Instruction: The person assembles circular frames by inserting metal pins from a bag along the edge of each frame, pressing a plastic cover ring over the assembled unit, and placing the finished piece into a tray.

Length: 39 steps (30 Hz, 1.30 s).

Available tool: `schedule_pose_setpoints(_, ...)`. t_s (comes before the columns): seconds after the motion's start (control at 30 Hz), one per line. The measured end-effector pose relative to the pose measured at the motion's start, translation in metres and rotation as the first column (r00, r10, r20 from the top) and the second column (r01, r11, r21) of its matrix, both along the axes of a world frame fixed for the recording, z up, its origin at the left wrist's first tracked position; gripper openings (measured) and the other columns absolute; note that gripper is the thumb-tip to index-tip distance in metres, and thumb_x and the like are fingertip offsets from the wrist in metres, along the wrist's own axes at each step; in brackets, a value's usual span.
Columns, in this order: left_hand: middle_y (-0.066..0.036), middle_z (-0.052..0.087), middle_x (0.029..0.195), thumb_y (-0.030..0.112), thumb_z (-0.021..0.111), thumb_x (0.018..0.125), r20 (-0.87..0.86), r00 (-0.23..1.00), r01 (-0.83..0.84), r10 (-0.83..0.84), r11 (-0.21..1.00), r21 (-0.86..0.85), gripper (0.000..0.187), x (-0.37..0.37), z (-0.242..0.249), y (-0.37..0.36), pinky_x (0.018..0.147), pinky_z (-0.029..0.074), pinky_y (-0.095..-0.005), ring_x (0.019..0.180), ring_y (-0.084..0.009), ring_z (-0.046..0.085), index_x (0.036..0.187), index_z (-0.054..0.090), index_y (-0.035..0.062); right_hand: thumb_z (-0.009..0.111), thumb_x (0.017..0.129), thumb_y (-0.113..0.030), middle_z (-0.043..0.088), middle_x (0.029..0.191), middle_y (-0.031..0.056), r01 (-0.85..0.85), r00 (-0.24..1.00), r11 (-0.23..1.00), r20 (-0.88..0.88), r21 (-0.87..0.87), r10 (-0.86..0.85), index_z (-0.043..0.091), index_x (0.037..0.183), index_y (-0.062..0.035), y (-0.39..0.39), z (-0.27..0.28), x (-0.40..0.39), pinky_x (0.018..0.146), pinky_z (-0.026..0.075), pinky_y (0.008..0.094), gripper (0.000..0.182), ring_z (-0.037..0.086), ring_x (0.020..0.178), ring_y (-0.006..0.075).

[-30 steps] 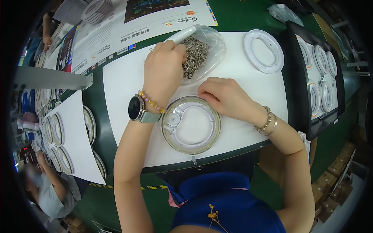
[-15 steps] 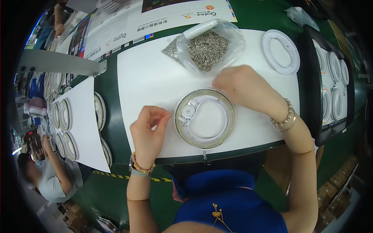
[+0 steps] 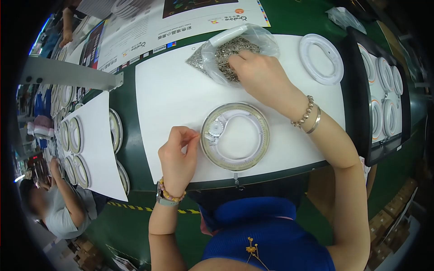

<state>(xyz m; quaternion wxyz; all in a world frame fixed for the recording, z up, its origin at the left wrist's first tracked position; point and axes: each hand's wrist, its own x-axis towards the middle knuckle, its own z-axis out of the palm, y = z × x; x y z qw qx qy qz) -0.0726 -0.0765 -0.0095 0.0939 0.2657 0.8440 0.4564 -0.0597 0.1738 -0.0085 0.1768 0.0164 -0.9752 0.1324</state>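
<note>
In the head view a round white ring-shaped housing (image 3: pixel 263 143) lies flat on the white sheet, with a pale outer band and a small round part inside its left side. My left hand (image 3: pixel 177 151) is beside its left edge, thumb and fingertips pinched together; whether something tiny is between them I cannot see. My right hand (image 3: pixel 255 72) reaches over the mouth of a clear plastic bag (image 3: pixel 270 44). Its curled fingers touch the heap of small silvery metal pieces (image 3: pixel 226 50), which look like screws. The fingertips are partly hidden among them.
Another white ring (image 3: pixel 335 74) lies at the sheet's right. A black tray (image 3: pixel 368 153) of rings stands beyond it. Leftward, more rings (image 3: pixel 81 169) rest by a metal arm (image 3: pixel 68 74). A co-worker (image 3: pixel 65 203) sits at far left. Printed sheets (image 3: pixel 144 27) cover the back.
My right hand has moved up and left, from beside the bag's lower right to the metal pieces in its mouth. My left hand has shifted slightly right, closer to the ring's edge.
</note>
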Motion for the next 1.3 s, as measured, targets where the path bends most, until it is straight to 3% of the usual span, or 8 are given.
schedule_pose_setpoints(0.2,-0.012,0.066,0.078,-0.006,0.063,0.081,-0.044,0.999,-0.001,-0.001,0.999,-0.050,0.013,0.001,0.005,0.003,0.069,0.057,-0.0299,0.073,-0.0213,0.069,0.087,0.053,-0.0013,0.060,0.077,0.001,0.060,0.074,0.0103,-0.041,0.981,0.960,-0.195,-0.276,-0.014,0.053,0.085,-0.0031,0.008,-0.004,0.006,0.055,0.050,0.0341,0.012,0.061,0.062,0.0260)
schedule_pose_setpoints(0.3,-0.012,0.066,0.077,-0.005,0.064,0.081,-0.066,0.998,0.008,-0.013,0.997,-0.073,0.013,0.001,0.007,0.004,0.067,0.057,-0.0298,0.072,-0.0217,0.069,0.088,0.053,-0.0010,0.061,0.078,0.002,0.063,0.073,0.0094,0.041,0.994,0.886,-0.072,-0.462,-0.084,0.055,0.088,-0.0030,0.011,0.007,0.025,0.056,0.051,0.0290,0.013,0.064,0.062,0.0199)
schedule_pose_setpoints(0.4,-0.012,0.066,0.077,-0.006,0.063,0.080,-0.149,0.986,0.054,-0.072,0.991,-0.122,0.014,0.000,0.006,0.004,0.066,0.056,-0.0296,0.071,-0.0224,0.069,0.089,0.054,-0.0005,0.059,0.077,-0.002,0.062,0.066,0.0123,0.140,0.985,0.721,0.022,-0.678,-0.170,0.058,0.087,-0.0045,0.004,0.024,0.049,0.057,0.050,0.0310,0.011,0.064,0.060,0.0255)
schedule_pose_setpoints(0.5,-0.012,0.067,0.078,-0.006,0.062,0.080,-0.228,0.958,0.138,-0.175,0.976,-0.167,0.015,-0.004,0.012,0.004,0.063,0.055,-0.0291,0.070,-0.0232,0.068,0.092,0.055,0.0005,0.059,0.079,-0.004,0.064,0.068,0.0135,0.146,0.989,0.685,0.083,-0.713,-0.125,0.062,0.087,-0.0040,0.003,0.015,0.073,0.057,0.050,0.0301,0.008,0.065,0.060,0.0245)
schedule_pose_setpoints(0.6,-0.011,0.069,0.079,-0.006,0.063,0.080,-0.127,0.950,0.237,-0.286,0.923,-0.304,0.020,-0.018,0.031,0.006,0.062,0.053,-0.0263,0.073,-0.0177,0.069,0.098,0.056,0.0003,0.064,0.080,-0.001,0.067,0.072,0.0080,0.239,0.963,0.710,0.254,-0.662,-0.087,0.061,0.088,-0.0008,-0.001,0.011,0.090,0.061,0.052,0.0251,0.008,0.066,0.065,0.0149)
schedule_pose_setpoints(0.83,-0.012,0.067,0.079,0.001,0.062,0.082,-0.428,0.838,0.237,-0.339,0.932,-0.274,0.007,-0.054,0.048,0.070,0.062,0.051,-0.0296,0.069,-0.0266,0.066,0.089,0.062,0.0021,0.059,0.084,-0.005,0.064,0.073,0.0148,0.170,0.974,0.833,0.220,-0.527,-0.059,0.059,0.086,-0.0016,-0.016,0.007,0.100,0.058,0.050,0.0342,0.004,0.062,0.062,0.0304)
schedule_pose_setpoints(1.07,-0.012,0.059,0.078,0.002,0.060,0.076,-0.535,0.618,0.311,-0.575,0.805,-0.506,0.003,-0.077,0.014,0.139,0.070,0.048,-0.0411,0.081,-0.0301,0.059,0.077,0.062,0.0035,0.059,0.084,-0.005,0.062,0.073,0.0146,0.114,0.983,0.902,0.180,-0.416,-0.042,0.058,0.086,-0.0024,-0.019,0.006,0.100,0.059,0.050,0.0381,0.004,0.061,0.064,0.0320)
schedule_pose_setpoints(1.3,-0.011,0.059,0.078,0.000,0.060,0.074,-0.572,0.669,0.285,-0.475,0.875,-0.392,0.003,-0.076,0.010,0.144,0.069,0.049,-0.0405,0.080,-0.0300,0.059,0.074,0.059,0.0028,0.058,0.078,-0.004,0.062,0.069,0.0151,-0.018,0.967,0.943,0.233,-0.331,0.100,0.062,0.079,-0.0015,0.000,0.023,0.081,0.061,0.051,0.0388,0.005,0.063,0.065,0.0319)
